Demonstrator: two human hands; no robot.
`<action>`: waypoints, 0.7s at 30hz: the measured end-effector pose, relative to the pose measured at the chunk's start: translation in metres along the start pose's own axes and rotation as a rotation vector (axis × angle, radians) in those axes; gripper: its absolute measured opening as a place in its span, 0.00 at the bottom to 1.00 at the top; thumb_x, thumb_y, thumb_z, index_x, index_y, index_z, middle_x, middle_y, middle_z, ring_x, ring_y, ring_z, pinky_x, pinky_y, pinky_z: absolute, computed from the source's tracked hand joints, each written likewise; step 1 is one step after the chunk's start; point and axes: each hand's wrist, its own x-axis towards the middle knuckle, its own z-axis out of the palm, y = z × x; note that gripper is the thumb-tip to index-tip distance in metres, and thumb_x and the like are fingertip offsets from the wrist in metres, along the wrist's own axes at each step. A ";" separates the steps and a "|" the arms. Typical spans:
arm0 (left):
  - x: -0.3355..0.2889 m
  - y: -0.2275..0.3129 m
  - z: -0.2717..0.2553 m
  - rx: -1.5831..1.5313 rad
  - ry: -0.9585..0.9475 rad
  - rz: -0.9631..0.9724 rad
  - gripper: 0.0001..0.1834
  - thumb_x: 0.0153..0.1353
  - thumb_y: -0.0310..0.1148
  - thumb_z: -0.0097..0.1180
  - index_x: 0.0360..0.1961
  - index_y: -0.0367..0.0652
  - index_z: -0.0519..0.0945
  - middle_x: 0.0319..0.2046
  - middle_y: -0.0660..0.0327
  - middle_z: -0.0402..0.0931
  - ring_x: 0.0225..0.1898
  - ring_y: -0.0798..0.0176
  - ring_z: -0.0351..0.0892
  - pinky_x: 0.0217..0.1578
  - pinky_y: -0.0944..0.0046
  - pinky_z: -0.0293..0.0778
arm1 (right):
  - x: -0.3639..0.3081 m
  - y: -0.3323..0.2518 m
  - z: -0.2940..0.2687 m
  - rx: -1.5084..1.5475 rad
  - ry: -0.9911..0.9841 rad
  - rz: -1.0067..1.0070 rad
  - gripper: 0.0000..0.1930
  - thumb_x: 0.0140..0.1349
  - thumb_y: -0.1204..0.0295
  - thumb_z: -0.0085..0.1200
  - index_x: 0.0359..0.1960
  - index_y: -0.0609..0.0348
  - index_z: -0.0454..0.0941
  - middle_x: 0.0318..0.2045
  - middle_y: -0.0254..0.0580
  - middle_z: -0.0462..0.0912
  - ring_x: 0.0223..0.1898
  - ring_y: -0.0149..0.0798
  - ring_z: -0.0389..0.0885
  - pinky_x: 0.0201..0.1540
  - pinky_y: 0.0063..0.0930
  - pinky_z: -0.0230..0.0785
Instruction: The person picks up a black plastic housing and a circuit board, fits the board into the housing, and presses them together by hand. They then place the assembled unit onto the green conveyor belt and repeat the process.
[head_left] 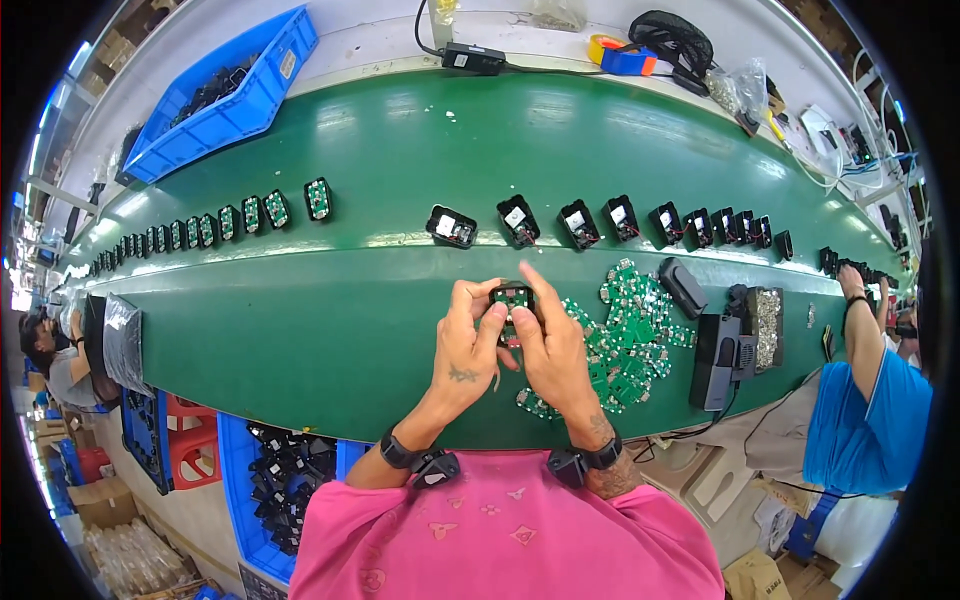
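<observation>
Holding housing (513, 297) over green workshop bench (300, 330).

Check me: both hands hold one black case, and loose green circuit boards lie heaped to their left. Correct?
No: the left hand and right hand do hold one black case, but the head view shows the loose circuit boards heaped to their right.

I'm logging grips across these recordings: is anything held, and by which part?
A black casing with a green circuit board in it: the left hand and right hand hold its opposite sides, thumbs on the board.
</observation>
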 end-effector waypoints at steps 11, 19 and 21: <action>-0.002 -0.007 -0.010 0.251 0.133 0.162 0.13 0.71 0.29 0.48 0.52 0.32 0.70 0.38 0.50 0.82 0.19 0.65 0.81 0.15 0.67 0.75 | 0.005 0.030 0.026 0.318 -0.135 0.014 0.16 0.74 0.74 0.43 0.61 0.59 0.69 0.37 0.37 0.80 0.35 0.26 0.78 0.40 0.22 0.75; 0.028 -0.010 -0.047 0.174 0.230 0.097 0.14 0.71 0.30 0.50 0.53 0.35 0.70 0.40 0.52 0.82 0.26 0.66 0.84 0.18 0.70 0.78 | 0.022 0.029 0.028 0.118 -0.228 0.094 0.27 0.70 0.71 0.52 0.70 0.55 0.63 0.36 0.39 0.78 0.32 0.30 0.77 0.36 0.26 0.73; 0.041 -0.003 -0.068 0.187 0.264 0.156 0.14 0.71 0.30 0.49 0.54 0.36 0.70 0.41 0.52 0.81 0.25 0.65 0.84 0.18 0.70 0.78 | 0.025 0.033 0.014 0.015 -0.196 0.009 0.28 0.70 0.69 0.52 0.70 0.55 0.63 0.38 0.40 0.78 0.33 0.30 0.77 0.36 0.26 0.73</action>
